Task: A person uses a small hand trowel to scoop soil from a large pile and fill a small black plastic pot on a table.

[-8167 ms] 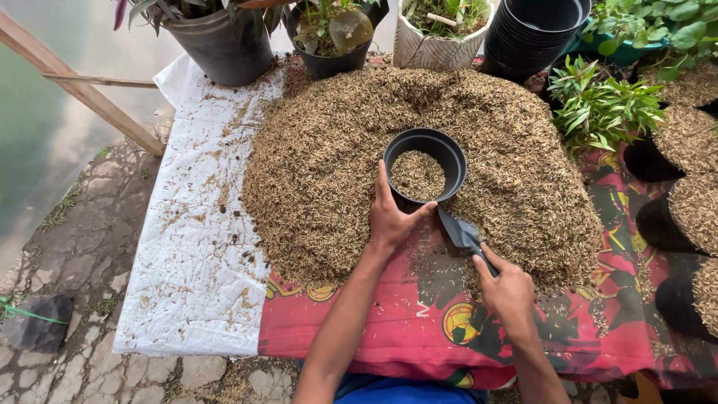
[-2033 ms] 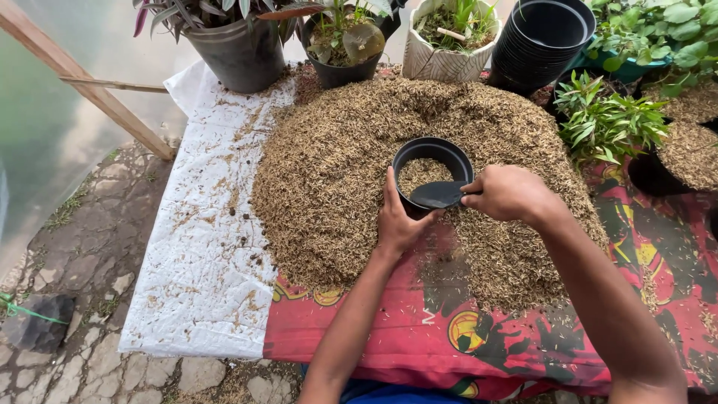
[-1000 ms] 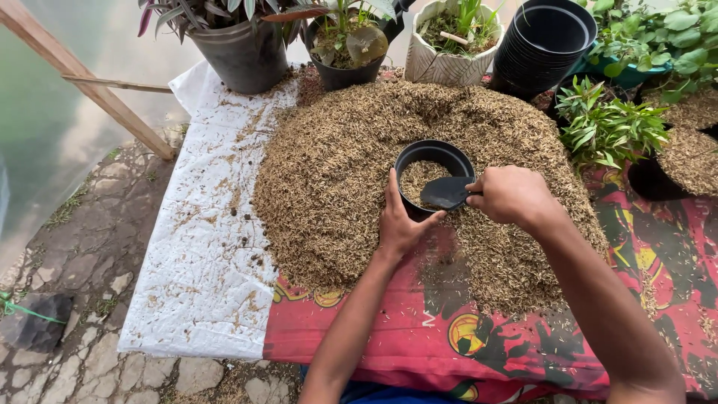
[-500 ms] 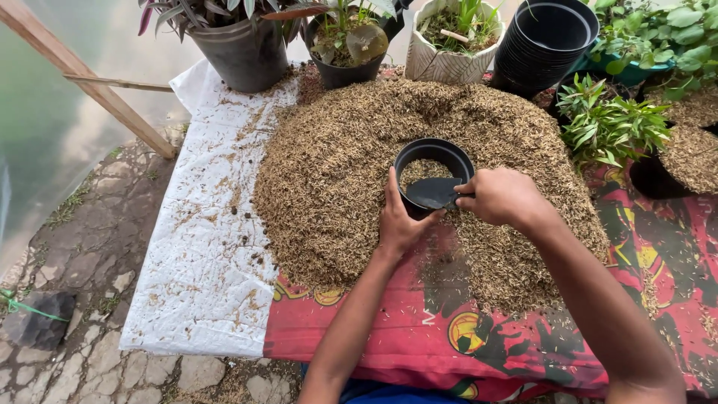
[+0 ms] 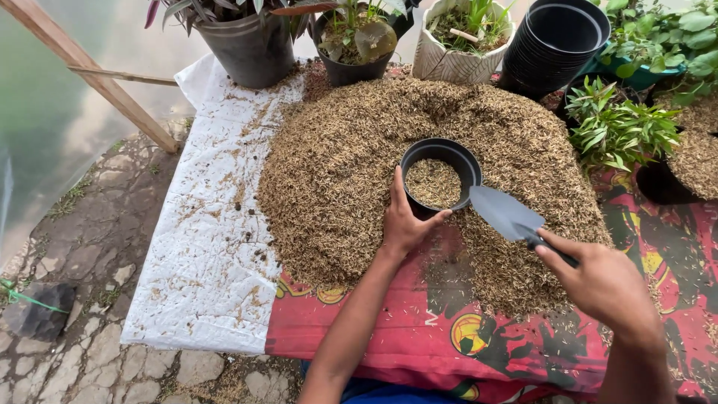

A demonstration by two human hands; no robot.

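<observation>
Fingers (image 5: 399, 196) of the left hand (image 5: 407, 224) wrap the near rim of the small black pot (image 5: 441, 176), thumb on the right side of the rim, holding it steady at frame centre. Right hand (image 5: 602, 284), lower right, fingers closed around the dark handle of a grey trowel (image 5: 505, 213); index finger laid along the handle. Trowel blade is empty, tilted, its tip just beside the pot's right rim, apart from it or barely touching, can't tell which.

Pot sits upright in the near slope of a big mound of brown rice husk (image 5: 351, 150), partly filled with the same husk. Mound covers the middle of the tabletop (image 5: 419, 344), which carries a red patterned cloth on the lower right and a white woven sheet (image 5: 209, 254) on the left, husk scattered over both.

Upper edge of frame, left to right: large dark planter with purple-green leaves (image 5: 250, 45), smaller black planter (image 5: 351, 52), white patterned planter (image 5: 456, 45), stack of empty black pots (image 5: 557, 45). Right of the mound: leafy green plant (image 5: 621, 131), with husk-filled pots at the right edge, cut off by the frame.

Left of frame: stone paving (image 5: 82, 224), wooden post (image 5: 90, 71) running diagonally in the upper left.
</observation>
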